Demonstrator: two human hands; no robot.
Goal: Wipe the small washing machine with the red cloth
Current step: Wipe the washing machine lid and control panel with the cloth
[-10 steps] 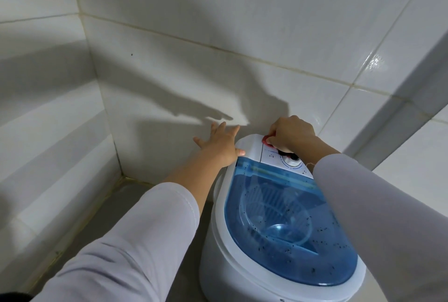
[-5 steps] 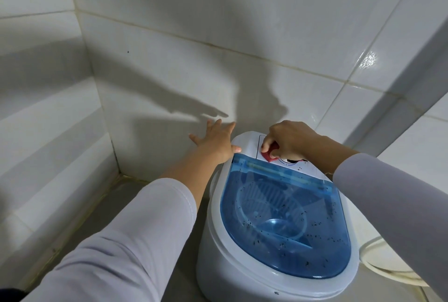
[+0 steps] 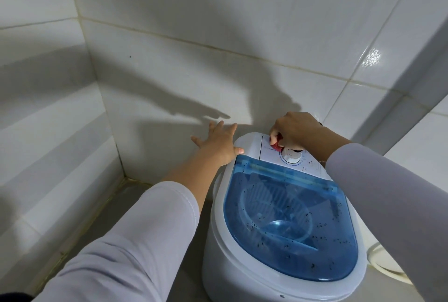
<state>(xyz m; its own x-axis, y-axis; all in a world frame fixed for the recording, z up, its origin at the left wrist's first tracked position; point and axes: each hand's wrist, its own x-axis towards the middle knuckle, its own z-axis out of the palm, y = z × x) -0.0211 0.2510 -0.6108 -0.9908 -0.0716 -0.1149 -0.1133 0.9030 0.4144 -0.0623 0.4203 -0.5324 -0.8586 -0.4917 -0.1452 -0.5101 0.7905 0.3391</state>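
The small white washing machine (image 3: 218,241) stands on the floor against the tiled wall, its blue see-through lid (image 3: 286,224) dotted with dark specks. At its far end is a white control panel with a round dial (image 3: 292,155). My right hand (image 3: 294,129) grips the red cloth (image 3: 276,145), bunched under the fingers, against the panel just left of the dial. Most of the cloth is hidden by the hand. My left hand (image 3: 218,143) lies with straight, spread fingers on the machine's far left corner, thumb on the rim.
White tiled walls (image 3: 169,71) meet in a corner to the left of the machine. The grey floor (image 3: 135,204) runs along the left wall. A curved white hose or rim (image 3: 385,267) lies on the floor at the right, beside the machine.
My right hand has slid the red cloth back and forth over the control panel, and the dial now shows below it. The left hand has stayed on the corner.
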